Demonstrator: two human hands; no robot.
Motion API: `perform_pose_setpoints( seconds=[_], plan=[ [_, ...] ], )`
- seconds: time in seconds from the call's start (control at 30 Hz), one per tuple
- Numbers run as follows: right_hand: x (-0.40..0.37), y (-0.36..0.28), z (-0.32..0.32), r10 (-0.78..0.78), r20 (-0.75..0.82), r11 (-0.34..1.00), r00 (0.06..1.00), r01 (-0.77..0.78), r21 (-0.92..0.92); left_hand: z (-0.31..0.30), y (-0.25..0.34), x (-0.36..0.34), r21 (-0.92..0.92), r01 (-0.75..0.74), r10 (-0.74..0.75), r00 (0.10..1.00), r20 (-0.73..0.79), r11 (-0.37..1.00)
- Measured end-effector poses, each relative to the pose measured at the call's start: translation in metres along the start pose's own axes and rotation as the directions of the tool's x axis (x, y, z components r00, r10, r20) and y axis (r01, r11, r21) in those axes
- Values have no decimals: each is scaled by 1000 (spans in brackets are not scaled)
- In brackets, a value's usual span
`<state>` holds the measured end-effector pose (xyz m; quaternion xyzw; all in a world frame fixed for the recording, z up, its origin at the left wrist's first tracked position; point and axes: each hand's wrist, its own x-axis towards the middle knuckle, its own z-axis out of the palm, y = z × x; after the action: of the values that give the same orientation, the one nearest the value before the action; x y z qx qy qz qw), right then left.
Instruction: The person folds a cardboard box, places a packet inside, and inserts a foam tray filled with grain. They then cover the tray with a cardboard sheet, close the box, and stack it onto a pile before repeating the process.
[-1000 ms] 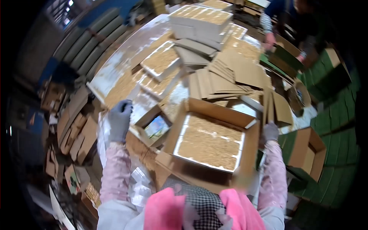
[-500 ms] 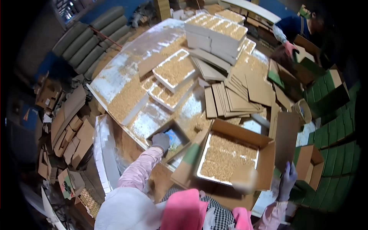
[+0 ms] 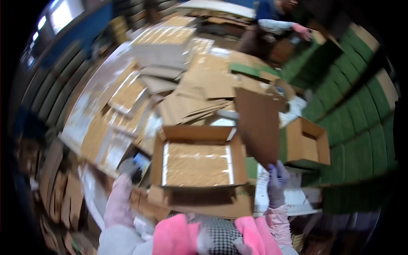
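Note:
My right hand [image 3: 277,180], gloved in pale lavender, grips the lower end of a flat brown cardboard sheet [image 3: 258,125] and holds it raised. My left hand [image 3: 128,168], in a grey glove, is at a small open box with a blue packet [image 3: 141,161] inside. Motion blur and the box hide its fingers. Between my hands stands an open carton [image 3: 199,133]. In it sits a white foam tray filled with a tan, grainy material [image 3: 197,165].
Loose cardboard sheets [image 3: 187,106] lie behind the carton. Filled foam trays [image 3: 127,93] and a stack of them [image 3: 159,53] stand left. At right are an open carton [image 3: 308,144] and stacked green boxes [image 3: 348,102]. A co-worker's pink-gloved hand [image 3: 301,32] is at the back.
My view has turned right, so the table and carton sit further left. A blurred tan shape over the carton's front corner is gone. The cardboard sheet remains in my right hand.

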<state>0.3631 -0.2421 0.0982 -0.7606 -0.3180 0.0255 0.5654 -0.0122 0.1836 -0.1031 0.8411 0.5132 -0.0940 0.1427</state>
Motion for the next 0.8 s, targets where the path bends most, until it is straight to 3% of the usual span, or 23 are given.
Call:
perform_pose_setpoints(
  seconds=[0.03, 0.07, 0.13, 0.2, 0.27, 0.3, 0.37, 0.4, 0.43, 0.47, 0.53, 0.6, 0.63, 0.7, 0.73, 0.8],
  plan=[
    [-4, 6, 1, 78, -35, 995, 996, -76, 61, -28, 12, -17, -139, -118, 98, 985, -143, 983],
    [-3, -1, 2, 21, -78, 994, 997, -13, 109, -60, 31, -27, -203, -117, 86, 985, -152, 972],
    [-3, 6, 2, 30, -159, 985, 987, -3, 171, -141, 98, -71, -286, -245, 123, 915, -384, 926],
    [6, -4, 6, -40, -201, 993, 979, 60, 97, -209, 171, -118, -297, -404, 233, 849, -475, 865],
    [17, -20, 17, -213, -213, 975, 953, 221, 12, -223, 225, -136, -136, -743, 572, 606, -553, 656],
    [19, -31, 26, -253, -199, 966, 947, 259, 4, -216, 250, -142, -135, -788, 702, 600, -384, 600],
    [25, -51, 47, -515, -114, 853, 850, 495, -164, -182, 263, -134, -70, -859, 859, 510, -36, 507],
    [31, -67, 45, -623, 88, 748, 778, 625, -224, -171, 265, -135, -1, -891, 884, 449, 129, 453],
    [35, -67, 59, -678, 253, 679, 690, 720, -143, -174, 264, -141, -166, -873, 888, 438, 142, 458],
    [38, -68, 74, -602, 520, 665, 606, 741, -93, -194, 267, -156, -321, -836, 895, 418, 157, 446],
    [38, -45, 90, -292, 874, 667, 389, 738, -105, -234, 262, -183, -625, -671, 913, 358, 196, 398],
    [40, -24, 98, -110, 955, 718, 276, 686, -116, -272, 259, -201, -869, -387, 934, 297, 198, 308],
    [40, -20, 99, -19, 978, 740, 208, 660, -126, -287, 270, -203, -737, -449, 841, 448, 304, 505],
    [43, -48, 90, 82, 986, 740, 142, 654, -156, -243, 264, -167, -300, -764, 809, 586, 49, 572],
    [44, -59, 87, 131, 985, 739, 109, 652, -171, -214, 258, -144, -29, -806, 801, 591, -99, 591],
    [42, -57, 90, 47, 935, 791, 352, 559, -249, -162, 235, -120, 326, -739, 702, 668, 246, 589]
  ],
)
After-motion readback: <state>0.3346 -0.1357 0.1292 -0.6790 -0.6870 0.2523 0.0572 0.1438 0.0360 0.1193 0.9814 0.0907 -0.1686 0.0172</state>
